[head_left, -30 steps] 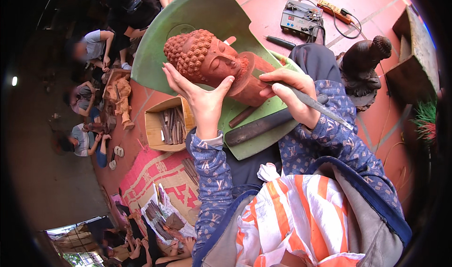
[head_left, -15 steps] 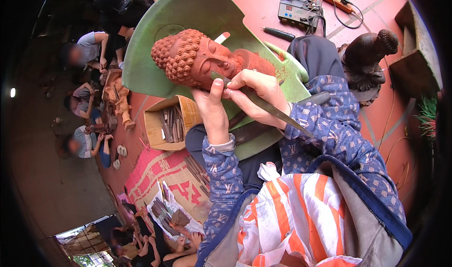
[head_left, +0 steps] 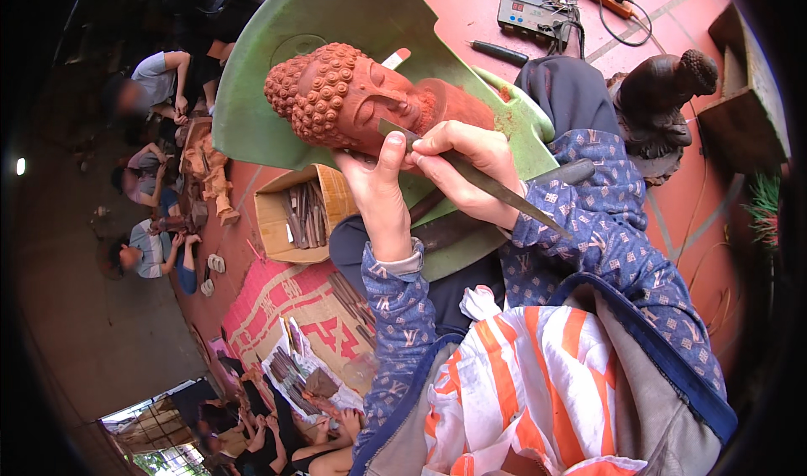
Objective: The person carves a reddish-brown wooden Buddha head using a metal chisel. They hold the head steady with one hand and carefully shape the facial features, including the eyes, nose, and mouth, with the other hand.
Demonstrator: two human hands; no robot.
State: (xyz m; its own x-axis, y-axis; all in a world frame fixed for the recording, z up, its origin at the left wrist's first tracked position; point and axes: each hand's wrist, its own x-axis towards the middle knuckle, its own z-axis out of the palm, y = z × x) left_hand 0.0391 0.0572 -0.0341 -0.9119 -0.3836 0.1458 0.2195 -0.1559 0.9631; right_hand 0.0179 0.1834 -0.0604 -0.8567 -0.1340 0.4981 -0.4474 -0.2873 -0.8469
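Reddish wood forms the head (head_left: pixel 363 98), which I see lying in the green shell (head_left: pixel 391 18), crown leftward. The right hand (head_left: pixel 487 157) grips the blade (head_left: pixel 504 194) firmly. The left hand's (head_left: pixel 381 199) thumb touches it; the fingers are hidden, so I cannot tell their closing.

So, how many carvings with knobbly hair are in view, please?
2: the reddish carved head by the left hand, and the dark figure on the right. Background carvings are too small to tell.
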